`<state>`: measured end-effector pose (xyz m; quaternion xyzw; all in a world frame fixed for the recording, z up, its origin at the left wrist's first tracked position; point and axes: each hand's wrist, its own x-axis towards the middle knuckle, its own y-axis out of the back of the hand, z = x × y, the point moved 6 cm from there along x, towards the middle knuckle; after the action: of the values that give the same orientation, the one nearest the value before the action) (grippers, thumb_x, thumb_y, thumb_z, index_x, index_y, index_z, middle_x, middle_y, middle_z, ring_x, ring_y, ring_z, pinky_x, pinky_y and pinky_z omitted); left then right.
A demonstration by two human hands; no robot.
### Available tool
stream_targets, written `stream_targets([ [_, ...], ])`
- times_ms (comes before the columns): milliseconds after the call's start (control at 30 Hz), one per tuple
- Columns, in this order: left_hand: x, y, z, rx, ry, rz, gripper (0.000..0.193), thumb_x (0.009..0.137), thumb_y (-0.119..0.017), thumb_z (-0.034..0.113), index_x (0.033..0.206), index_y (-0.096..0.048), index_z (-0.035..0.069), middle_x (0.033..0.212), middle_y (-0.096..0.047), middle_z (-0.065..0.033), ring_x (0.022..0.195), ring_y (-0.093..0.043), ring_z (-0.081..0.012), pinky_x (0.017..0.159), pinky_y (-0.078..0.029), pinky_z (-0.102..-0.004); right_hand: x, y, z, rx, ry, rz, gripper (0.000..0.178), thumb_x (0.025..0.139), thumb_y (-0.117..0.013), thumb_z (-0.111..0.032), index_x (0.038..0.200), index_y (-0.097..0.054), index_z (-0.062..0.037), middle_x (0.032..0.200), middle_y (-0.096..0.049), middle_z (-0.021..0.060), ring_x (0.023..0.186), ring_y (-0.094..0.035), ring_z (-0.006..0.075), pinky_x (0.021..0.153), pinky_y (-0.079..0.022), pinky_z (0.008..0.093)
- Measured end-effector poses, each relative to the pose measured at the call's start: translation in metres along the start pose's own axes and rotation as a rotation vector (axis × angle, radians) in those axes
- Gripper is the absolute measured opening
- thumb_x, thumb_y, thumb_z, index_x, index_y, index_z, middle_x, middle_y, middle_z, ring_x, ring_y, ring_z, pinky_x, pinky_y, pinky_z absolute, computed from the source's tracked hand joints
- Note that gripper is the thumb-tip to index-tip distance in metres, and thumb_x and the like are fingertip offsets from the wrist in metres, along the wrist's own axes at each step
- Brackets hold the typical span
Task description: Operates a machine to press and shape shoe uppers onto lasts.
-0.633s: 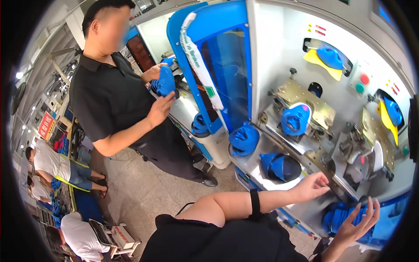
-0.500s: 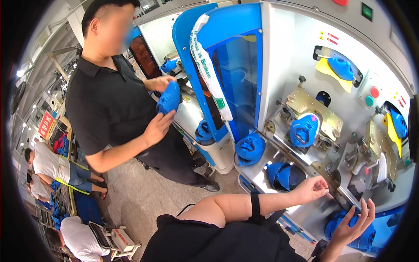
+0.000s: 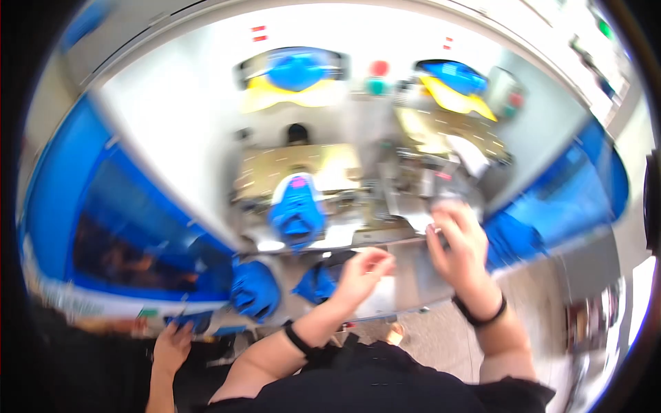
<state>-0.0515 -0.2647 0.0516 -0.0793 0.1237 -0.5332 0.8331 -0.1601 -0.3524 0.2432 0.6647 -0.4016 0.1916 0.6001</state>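
My left hand point(image 3: 363, 277) hovers at the front edge of the machine, fingers loosely curled with a gap at the thumb and nothing visible in them. Right beside it, partly hidden, a blue shoe upper point(image 3: 318, 282) rests on the ledge. My right hand point(image 3: 460, 244) is raised at the right station, thumb and fingers apart, in front of a dark, blurred form point(image 3: 444, 184). On the left station a blue shoe upper with a pink mark point(image 3: 297, 213) sits heel or toe up against a brass-coloured plate point(image 3: 255, 172). Motion blurs the details.
Blue uppers on yellow pads point(image 3: 296, 72) point(image 3: 454, 79) hang at the back wall, near red and green buttons point(image 3: 377, 76). Another blue upper point(image 3: 255, 290) lies on the ledge's left. Blue-framed doors point(image 3: 55, 179) flank the machine. A co-worker's hand point(image 3: 172, 347) touches something blue.
My view has swung right to face the machine, leaving the co-worker at the lower left. My right hand has risen from the ledge's front to the right station; my left stays near the ledge.
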Motion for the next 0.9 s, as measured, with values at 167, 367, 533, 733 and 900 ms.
stream_targets([
  [167,0.008,-0.048,-0.004,-0.043,0.076,-0.155,0.015,0.098,-0.059,0.016,0.106,-0.06,0.004,0.097,-0.067,-0.0058,0.09,-0.065,-0.014,0.077,-0.05,-0.0274,0.075,0.068,0.176,-0.321,-0.12,0.152,0.01,0.084,-0.067,-0.014,0.089,-0.064,-0.0059,0.093,-0.064,0.0124,0.084,-0.063,0.0331,0.071,-0.05,0.0399],
  [367,-0.005,-0.05,-0.009,-0.069,0.139,-0.033,0.014,0.099,-0.057,0.016,0.107,-0.058,0.004,0.098,-0.067,-0.0068,0.09,-0.066,-0.0155,0.078,-0.051,-0.0275,0.176,0.052,0.264,-0.217,-0.113,0.036,0.042,0.089,-0.062,-0.045,0.109,-0.065,-0.0094,0.108,-0.066,0.0148,0.102,-0.063,0.0332,0.087,-0.05,0.0393],
  [533,-0.013,-0.085,-0.009,-0.031,0.136,0.008,0.016,0.099,-0.055,0.017,0.108,-0.057,0.004,0.1,-0.067,-0.0075,0.092,-0.066,-0.017,0.081,-0.052,-0.0302,0.15,0.025,0.278,-0.05,-0.313,0.047,0.039,0.093,-0.056,-0.044,0.091,-0.065,-0.0064,0.097,-0.067,0.018,0.096,-0.061,0.0369,0.081,-0.048,0.0453],
  [733,0.018,-0.129,-0.026,-0.219,0.139,-0.03,0.034,0.104,-0.046,0.027,0.128,-0.052,0.003,0.121,-0.061,-0.0117,0.108,-0.064,-0.025,0.089,-0.051,-0.0348,-0.012,0.044,0.15,-0.111,-0.066,0.279,0.016,0.086,-0.068,-0.021,0.085,-0.057,-0.0085,0.081,-0.054,0.0116,0.075,-0.049,0.0352,0.067,-0.039,0.0453],
  [900,0.038,-0.199,-0.042,-0.622,0.142,-0.214,0.038,0.105,-0.042,0.032,0.138,-0.043,0.013,0.133,-0.053,-0.0064,0.117,-0.057,-0.0219,0.098,-0.046,-0.0385,-0.15,0.062,0.132,0.071,-0.159,0.17,0.017,0.086,-0.067,-0.017,0.098,-0.062,-0.0056,0.09,-0.058,0.0117,0.081,-0.052,0.0304,0.074,-0.04,0.0395],
])
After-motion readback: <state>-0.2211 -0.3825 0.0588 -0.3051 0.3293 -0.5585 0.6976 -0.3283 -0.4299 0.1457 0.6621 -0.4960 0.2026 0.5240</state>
